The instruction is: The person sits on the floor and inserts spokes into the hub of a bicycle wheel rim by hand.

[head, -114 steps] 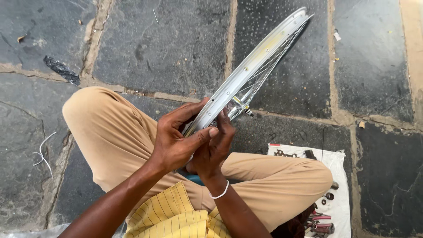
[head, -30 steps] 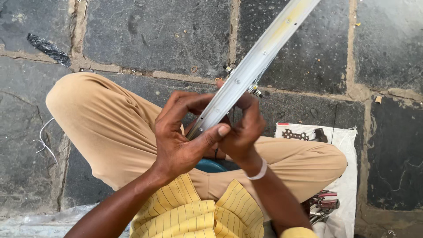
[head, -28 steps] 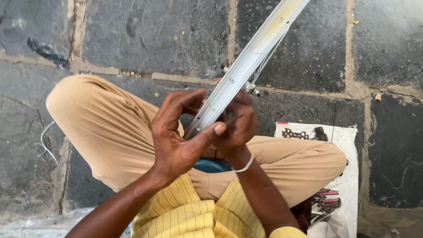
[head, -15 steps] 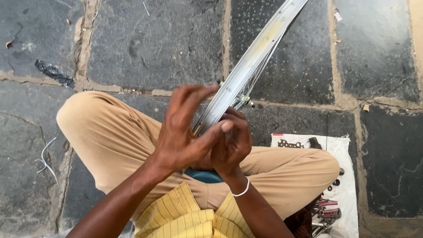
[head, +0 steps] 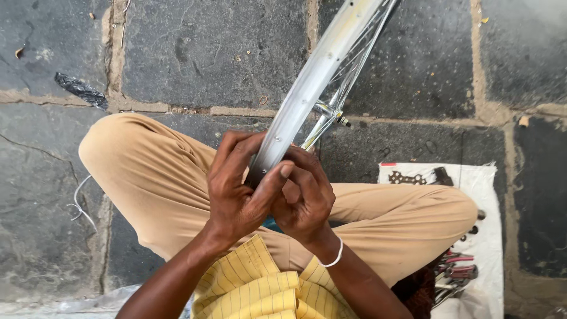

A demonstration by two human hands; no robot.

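- Bicycle wheel rim [head: 322, 71], silvery metal, standing on edge and running diagonally from the lap up past the top of the view; lower end buried between both hands.
- Left hand [head: 236, 189] wrapped over the rim's outer face, fingers curled over the far side, thumb laid across toward the other hand.
- Right hand [head: 304, 198] pressed in beside it, fingers bent against the rim's right flank; both hands together and touching, clamped on the rim's lower stretch.
- Thin wire spokes [head: 348, 77] fanning off the rim's right side toward a hub [head: 328, 112] with a short axle end, just above the right hand.
- Likely handling: light for its span, stiff along the hoop, smooth and a bit slippery on the polished face; spokes thin and easily bent, so best held at the rim's edges or at the hub, not by the wires.
- Crossed legs in tan trousers [head: 147, 177] beneath, yellow striped shirt [head: 260, 289] at the bottom edge, white bangle [head: 333, 260] on the right wrist.
- White cloth [head: 490, 183] on the stone floor [head: 207, 53] to the right, carrying a chain piece and pliers.
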